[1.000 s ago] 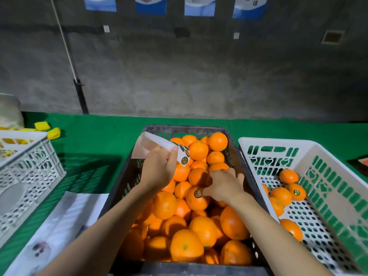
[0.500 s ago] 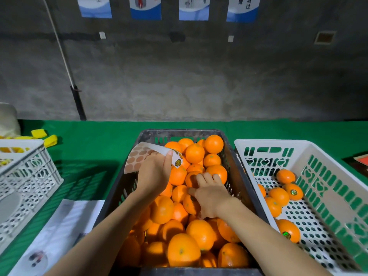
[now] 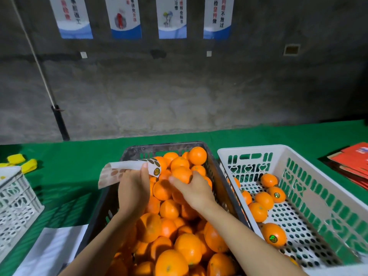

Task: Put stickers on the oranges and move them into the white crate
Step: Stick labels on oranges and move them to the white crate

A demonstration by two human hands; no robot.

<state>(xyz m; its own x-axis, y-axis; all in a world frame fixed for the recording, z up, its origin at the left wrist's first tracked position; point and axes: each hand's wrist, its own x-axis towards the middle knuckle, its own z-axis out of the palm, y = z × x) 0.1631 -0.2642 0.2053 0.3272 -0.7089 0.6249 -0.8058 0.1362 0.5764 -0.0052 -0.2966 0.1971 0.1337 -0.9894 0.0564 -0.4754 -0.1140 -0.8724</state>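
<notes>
A dark crate in the middle is heaped with oranges. My left hand pinches a curled sticker sheet above the crate's left rim. Over the far part of the pile, my right hand grips one orange. The white crate stands directly to the right and holds several oranges, some with a round sticker, such as the near one.
A second white crate sits at the left edge. White paper lies on the green cloth in front of it. Yellow items are at the far left, red cardboard at the far right. A concrete wall rises behind.
My right hand moved from the middle of the pile toward its far part and closed on an orange. The left hand kept the sheet. The view tilted upward.
</notes>
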